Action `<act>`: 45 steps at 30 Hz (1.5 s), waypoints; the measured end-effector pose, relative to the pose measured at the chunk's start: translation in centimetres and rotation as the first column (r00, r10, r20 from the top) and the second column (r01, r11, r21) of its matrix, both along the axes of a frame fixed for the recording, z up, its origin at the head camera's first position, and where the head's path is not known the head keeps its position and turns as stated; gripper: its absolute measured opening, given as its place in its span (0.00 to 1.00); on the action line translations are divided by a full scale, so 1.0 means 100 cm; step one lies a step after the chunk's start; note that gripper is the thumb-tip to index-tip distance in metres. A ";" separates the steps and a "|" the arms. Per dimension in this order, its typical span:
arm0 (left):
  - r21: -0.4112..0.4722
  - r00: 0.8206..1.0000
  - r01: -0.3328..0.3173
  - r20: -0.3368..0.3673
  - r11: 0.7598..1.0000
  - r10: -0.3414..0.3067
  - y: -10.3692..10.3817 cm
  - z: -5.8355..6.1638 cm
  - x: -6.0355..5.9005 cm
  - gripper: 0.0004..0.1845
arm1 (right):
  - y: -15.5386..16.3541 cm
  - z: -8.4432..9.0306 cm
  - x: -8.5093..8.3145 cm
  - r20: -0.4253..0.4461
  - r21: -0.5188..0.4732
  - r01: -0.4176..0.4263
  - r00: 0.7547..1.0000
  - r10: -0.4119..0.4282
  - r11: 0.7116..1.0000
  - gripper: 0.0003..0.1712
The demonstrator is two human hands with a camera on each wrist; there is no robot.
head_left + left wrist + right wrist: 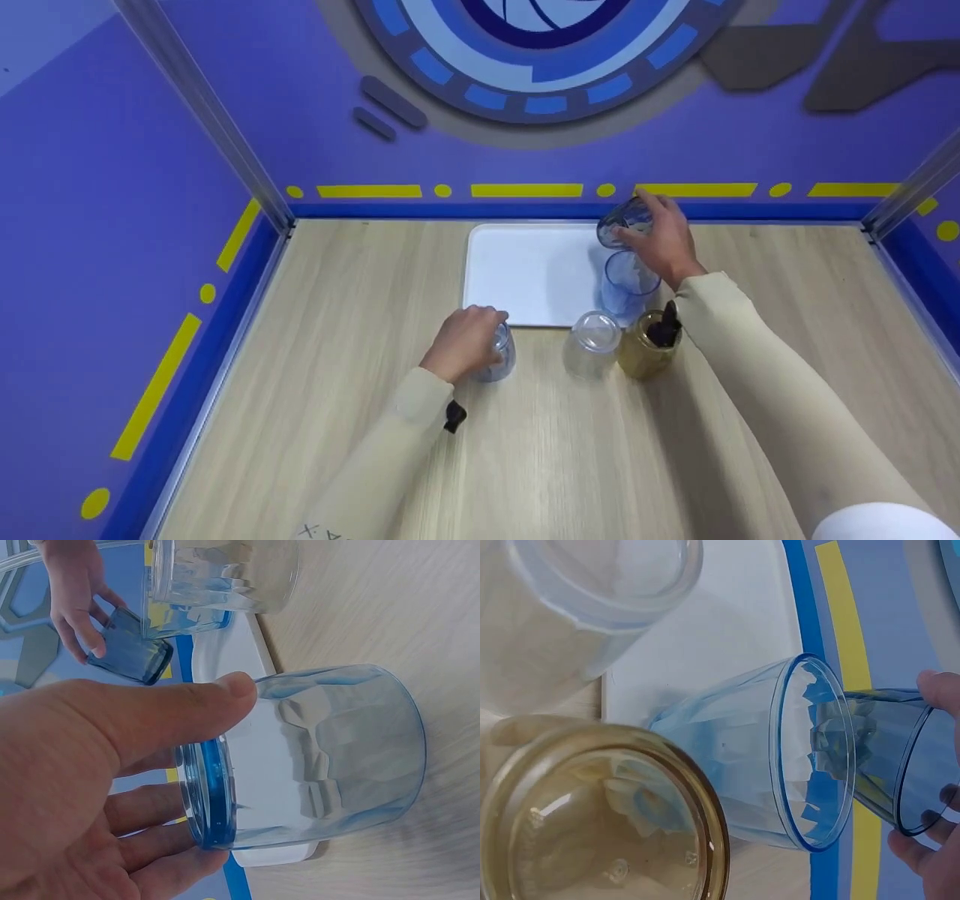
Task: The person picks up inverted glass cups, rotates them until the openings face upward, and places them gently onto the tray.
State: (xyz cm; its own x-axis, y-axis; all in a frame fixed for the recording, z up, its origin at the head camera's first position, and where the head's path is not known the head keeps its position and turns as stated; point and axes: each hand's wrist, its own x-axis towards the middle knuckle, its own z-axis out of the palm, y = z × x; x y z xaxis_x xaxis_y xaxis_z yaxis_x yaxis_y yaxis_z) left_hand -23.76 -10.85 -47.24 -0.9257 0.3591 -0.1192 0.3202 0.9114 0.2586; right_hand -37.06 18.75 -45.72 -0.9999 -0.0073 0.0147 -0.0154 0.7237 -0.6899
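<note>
Over the tray's (517, 277) far right corner, the right hand (665, 238) grips a dark glass (628, 217), base slanting down toward the blue glass (626, 300); at its near edge, the left hand (465, 341) grips an overturned clear glass (506, 355).

A see-through, pale blue glass (341, 754) is upside down in the left hand (463, 341), and a darker blue glass (622, 217) is tilted in the right hand (664, 238), near the white tray (521, 277).
</note>
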 end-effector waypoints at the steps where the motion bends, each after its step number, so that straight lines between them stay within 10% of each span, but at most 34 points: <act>1: 0.001 1.000 0.000 0.002 1.000 0.000 0.000 0.000 0.000 0.29 | -0.001 0.000 -0.001 0.005 0.000 -0.004 1.000 0.004 1.000 0.46; 45: -0.047 0.998 0.010 -0.055 0.999 -0.013 0.001 -0.001 0.001 0.25 | -0.005 -0.024 -0.026 0.070 0.092 -0.053 0.996 0.047 0.994 0.45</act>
